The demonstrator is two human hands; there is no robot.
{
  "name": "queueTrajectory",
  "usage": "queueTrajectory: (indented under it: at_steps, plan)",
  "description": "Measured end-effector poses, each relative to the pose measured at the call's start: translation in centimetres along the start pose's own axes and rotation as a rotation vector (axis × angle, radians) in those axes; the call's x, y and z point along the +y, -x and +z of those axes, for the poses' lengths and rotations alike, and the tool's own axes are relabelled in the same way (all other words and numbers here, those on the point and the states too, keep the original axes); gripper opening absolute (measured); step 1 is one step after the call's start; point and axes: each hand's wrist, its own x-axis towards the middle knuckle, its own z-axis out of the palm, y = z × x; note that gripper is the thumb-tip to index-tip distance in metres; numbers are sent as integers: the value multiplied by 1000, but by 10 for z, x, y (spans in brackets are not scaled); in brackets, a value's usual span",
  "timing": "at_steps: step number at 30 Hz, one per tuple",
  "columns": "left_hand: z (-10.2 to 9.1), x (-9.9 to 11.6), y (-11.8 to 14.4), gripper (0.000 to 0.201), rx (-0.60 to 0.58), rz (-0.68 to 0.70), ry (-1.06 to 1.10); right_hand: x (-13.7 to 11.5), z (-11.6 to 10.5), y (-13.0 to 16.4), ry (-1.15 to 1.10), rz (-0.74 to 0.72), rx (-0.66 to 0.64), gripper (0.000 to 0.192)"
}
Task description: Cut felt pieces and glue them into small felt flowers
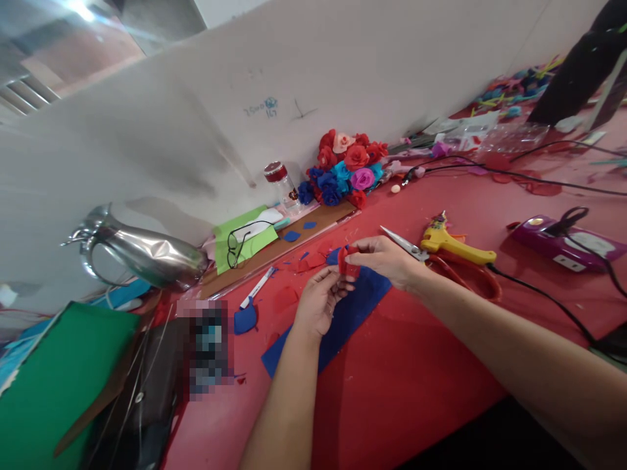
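Above a long blue foam strip [337, 320], the left hand [321, 303] is pinching a small red foam petal piece [349, 262], and the right hand [389, 260] is closing fingers around its top, probably rolling it; next comes tightening. Right of the strip, a yellow glue gun [453, 244] is lying.

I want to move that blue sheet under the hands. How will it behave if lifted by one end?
The blue sheet lies flat and thin, so it would probably sag, and feel light. Red scraps beside it might scatter.
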Motion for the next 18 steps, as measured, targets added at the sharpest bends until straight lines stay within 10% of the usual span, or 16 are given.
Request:
queueTrajectory:
  at_steps: [18]
  plan:
    - [1,1,3,27,-29,-55,37,1,-3,0,126,-7,-45,10]
